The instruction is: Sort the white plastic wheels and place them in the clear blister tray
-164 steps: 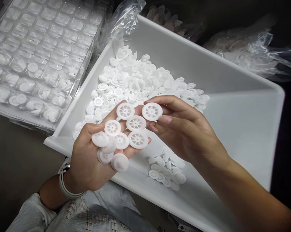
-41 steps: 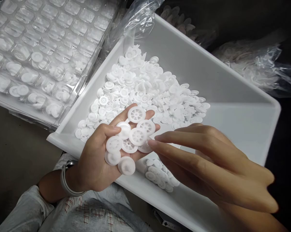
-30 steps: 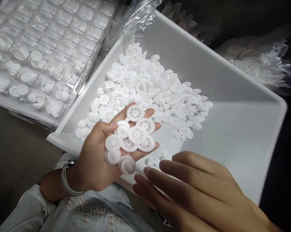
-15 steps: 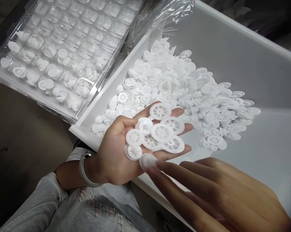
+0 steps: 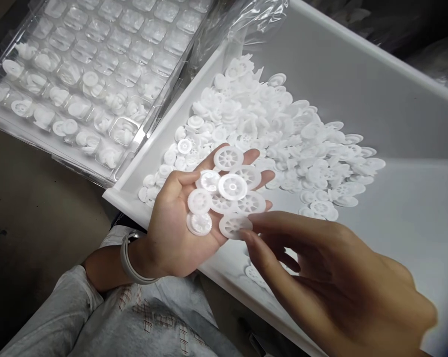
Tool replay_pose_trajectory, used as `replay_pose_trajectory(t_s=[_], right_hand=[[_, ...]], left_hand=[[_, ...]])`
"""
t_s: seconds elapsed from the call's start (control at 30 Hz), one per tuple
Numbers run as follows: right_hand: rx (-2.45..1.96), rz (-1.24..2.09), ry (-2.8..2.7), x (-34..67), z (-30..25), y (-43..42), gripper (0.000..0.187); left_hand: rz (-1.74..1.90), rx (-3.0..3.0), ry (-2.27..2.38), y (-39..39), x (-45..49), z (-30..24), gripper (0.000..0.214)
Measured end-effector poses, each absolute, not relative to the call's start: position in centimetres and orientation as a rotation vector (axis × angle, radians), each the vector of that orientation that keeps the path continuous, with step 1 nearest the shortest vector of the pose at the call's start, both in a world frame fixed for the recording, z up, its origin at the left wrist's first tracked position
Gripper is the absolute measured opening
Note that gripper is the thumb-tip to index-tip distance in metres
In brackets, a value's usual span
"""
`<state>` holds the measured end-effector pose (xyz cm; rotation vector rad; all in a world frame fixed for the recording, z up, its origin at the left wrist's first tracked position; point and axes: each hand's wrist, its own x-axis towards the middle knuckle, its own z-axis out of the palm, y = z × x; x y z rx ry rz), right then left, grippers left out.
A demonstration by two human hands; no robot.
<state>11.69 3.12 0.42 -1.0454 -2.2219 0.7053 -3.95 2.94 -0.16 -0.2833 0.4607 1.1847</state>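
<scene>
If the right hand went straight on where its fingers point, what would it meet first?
Past the spoked wheel it pinches, probably the gears in the left hand; depth is unclear.

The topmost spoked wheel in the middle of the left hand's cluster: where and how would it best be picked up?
Probably by its outer rim, pinched between thumb and fingertip, coming from above on the right hand's side. The spoked wheel lies roughly flat over its neighbours, its rim looks uncovered, and the left hand's thumb is on the opposite side.
</scene>
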Motion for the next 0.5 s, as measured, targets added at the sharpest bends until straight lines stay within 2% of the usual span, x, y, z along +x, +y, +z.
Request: replay_pose_trajectory(t_s=[0.13,0.37,0.5], right_hand=[[-1.101,0.703,-2.274,11.85,0.83,3.24,0.015],[-1.077,0.570,-2.314,11.56,0.75,3.22,0.017],[-1.096,0.483,-2.365,12.19,1.16,3.61,0.009]], left_hand=[[1.194,-0.282,0.473,2.98,-3.93,-0.24,0.056],[1.214,-0.279,0.459,2.92,-3.85,-0.36,0.057],[1.225,-0.267,0.451,2.77,-3.84,-0.49,0.055]])
